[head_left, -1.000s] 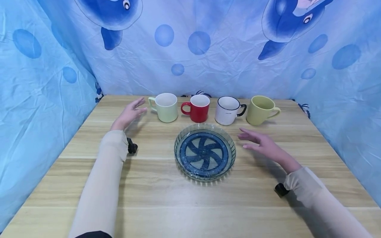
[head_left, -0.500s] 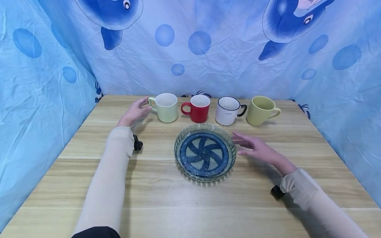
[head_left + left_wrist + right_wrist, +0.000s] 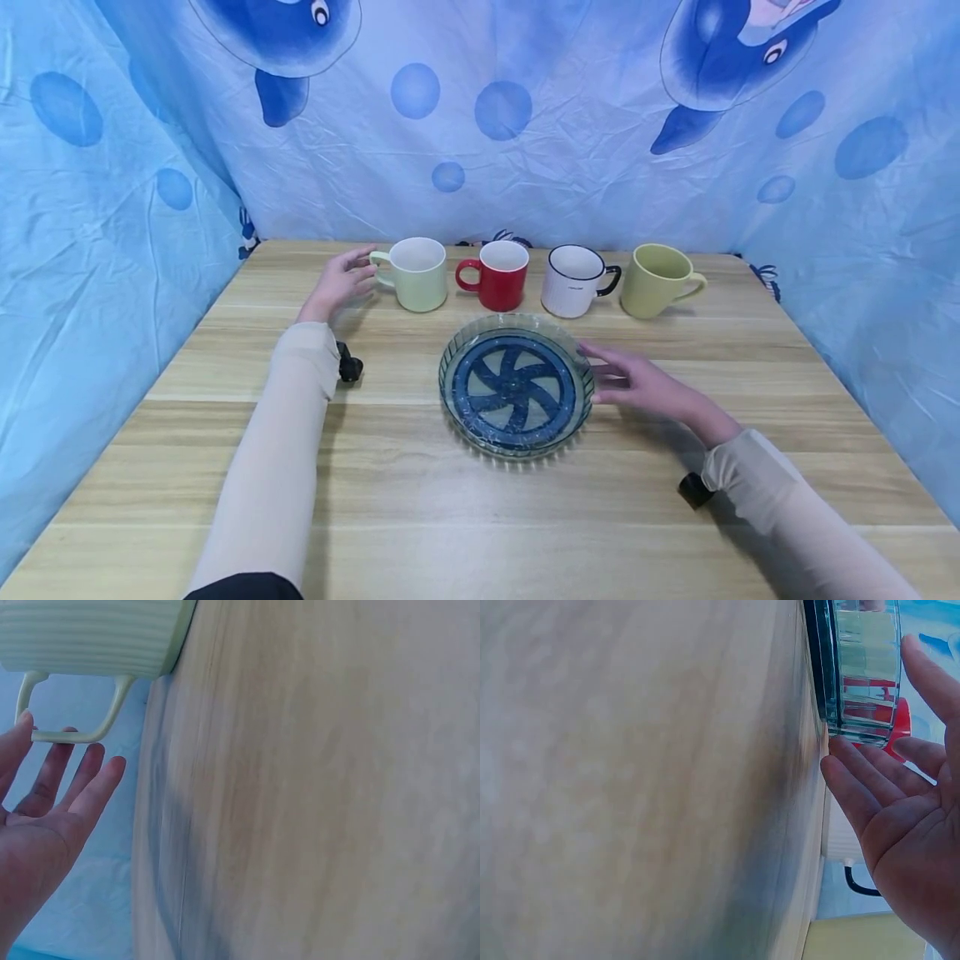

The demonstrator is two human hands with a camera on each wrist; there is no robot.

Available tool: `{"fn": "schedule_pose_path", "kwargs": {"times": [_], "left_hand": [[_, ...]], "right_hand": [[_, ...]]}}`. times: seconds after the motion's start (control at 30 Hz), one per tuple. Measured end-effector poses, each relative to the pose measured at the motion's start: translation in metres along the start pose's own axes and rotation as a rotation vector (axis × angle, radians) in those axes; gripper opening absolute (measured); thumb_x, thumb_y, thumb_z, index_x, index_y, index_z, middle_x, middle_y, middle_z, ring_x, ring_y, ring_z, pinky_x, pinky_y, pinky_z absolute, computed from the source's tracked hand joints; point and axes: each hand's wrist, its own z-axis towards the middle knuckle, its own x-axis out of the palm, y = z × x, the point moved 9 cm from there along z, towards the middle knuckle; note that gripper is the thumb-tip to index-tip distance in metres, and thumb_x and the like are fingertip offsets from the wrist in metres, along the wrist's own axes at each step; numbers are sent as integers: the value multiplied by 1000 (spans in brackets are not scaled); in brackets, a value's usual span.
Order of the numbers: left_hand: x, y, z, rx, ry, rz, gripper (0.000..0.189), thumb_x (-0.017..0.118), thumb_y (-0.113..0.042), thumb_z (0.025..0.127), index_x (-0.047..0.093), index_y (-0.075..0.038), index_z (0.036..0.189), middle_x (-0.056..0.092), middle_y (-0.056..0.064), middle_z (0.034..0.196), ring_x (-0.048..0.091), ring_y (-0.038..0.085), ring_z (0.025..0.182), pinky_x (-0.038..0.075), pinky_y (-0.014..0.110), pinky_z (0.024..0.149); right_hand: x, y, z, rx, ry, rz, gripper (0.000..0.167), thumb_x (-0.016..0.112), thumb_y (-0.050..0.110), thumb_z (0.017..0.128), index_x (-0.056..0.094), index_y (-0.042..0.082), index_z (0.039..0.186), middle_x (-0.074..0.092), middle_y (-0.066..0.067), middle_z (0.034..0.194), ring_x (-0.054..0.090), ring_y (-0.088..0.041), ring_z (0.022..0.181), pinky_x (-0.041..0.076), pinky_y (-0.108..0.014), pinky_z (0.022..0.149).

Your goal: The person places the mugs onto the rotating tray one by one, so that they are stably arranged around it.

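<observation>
At the back left of the table, my left hand point(image 3: 337, 285) holds the handle of a pale green mug point(image 3: 422, 289). In the left wrist view the thumb lies on one side of that handle point(image 3: 82, 738), with a fingertip behind it. My right hand point(image 3: 647, 385) is at the right side of a round glass dish point(image 3: 516, 387) with a blue swirl pattern. Its fingers are fairly straight, and the fingertips reach the wall of the dish point(image 3: 829, 682) in the right wrist view. The thumb stands apart, near the rim.
A red mug point(image 3: 504, 283), a white mug point(image 3: 567, 292) with black rim and handle, and an olive-green mug point(image 3: 651, 287) stand in a row behind the dish. Blue cloth point(image 3: 480, 167) printed with dolphins hangs around the wooden table point(image 3: 480, 533).
My left hand has come right to the pale green mug's handle and taken hold of it; the mug has shifted slightly left. My right hand has moved left to the dish's edge.
</observation>
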Motion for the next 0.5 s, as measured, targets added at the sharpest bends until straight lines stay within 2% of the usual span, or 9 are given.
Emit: {"fn": "schedule_pose_path", "kwargs": {"times": [0.1,0.2,0.3,0.5], "left_hand": [[-1,4,0,-39,-21,-112,53,48,-15,101,33,-13,151,39,15,148,44,28,132,39,45,115],[-1,8,1,-75,-43,-215,52,51,-17,99,36,-13,150,50,5,132,52,21,121,36,47,116],[0,10,1,-95,-53,-314,52,52,-16,99,39,-13,148,53,-3,117,54,16,113,33,48,118],[6,6,-3,-105,-42,-393,52,50,-13,100,36,-10,149,55,1,118,55,20,117,33,47,119]], "right_hand": [[2,-4,0,22,7,8,83,72,27,85,27,11,153,33,-17,156,48,-37,132,41,-50,109],[4,-7,0,47,24,51,83,72,26,86,25,12,154,29,-18,157,47,-39,133,42,-50,108],[6,-8,0,64,43,108,83,70,24,87,22,12,155,24,-18,159,44,-41,134,41,-50,109],[8,-6,1,69,63,202,85,69,19,88,18,8,155,19,-20,160,39,-44,136,40,-48,110]]}}
